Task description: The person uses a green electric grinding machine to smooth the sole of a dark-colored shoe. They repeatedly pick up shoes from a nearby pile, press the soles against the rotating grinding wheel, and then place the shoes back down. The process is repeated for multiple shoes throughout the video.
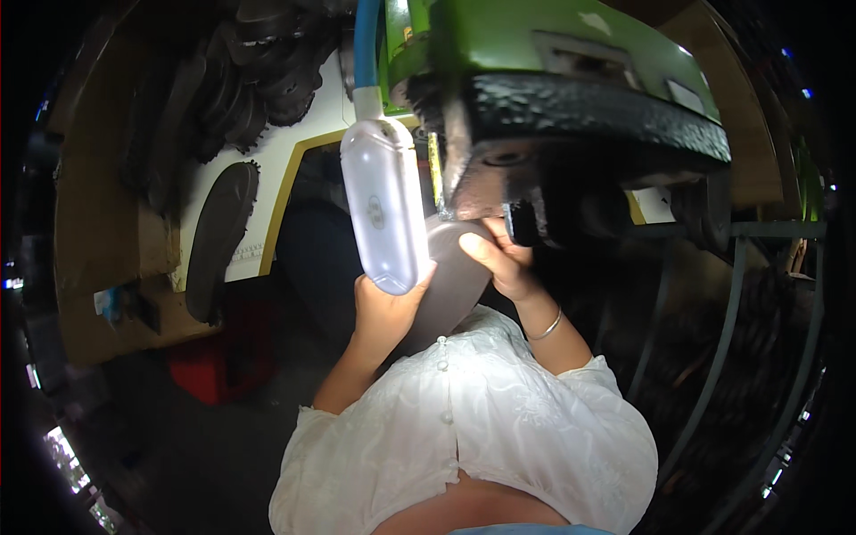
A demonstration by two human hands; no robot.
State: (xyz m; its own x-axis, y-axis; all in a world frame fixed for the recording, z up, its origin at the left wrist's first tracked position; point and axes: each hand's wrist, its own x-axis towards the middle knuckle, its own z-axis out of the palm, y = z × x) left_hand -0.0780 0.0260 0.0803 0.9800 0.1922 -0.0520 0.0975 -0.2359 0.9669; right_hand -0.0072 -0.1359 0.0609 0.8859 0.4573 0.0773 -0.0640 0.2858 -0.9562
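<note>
A dark grey-brown shoe sole (450, 290) is held up in front of my body, its far end against the metal working part (446, 210) of a green machine (535, 45). My right hand (506, 266) pinches the sole's far right edge, thumb flat on top and fingers curled around the side. On the sole's left edge is my left hand (385, 310), closed on it. A pale oblong lamp (385, 209) hides most of that hand's fingers.
Piled dark soles (276, 62) lie on the white tabletop (334, 98) at far left; one sole (221, 236) overhangs its near edge. Cardboard (107, 267) borders the left. A red stool-like object (214, 366) stands below. Metal rails (713, 348) run along the right.
</note>
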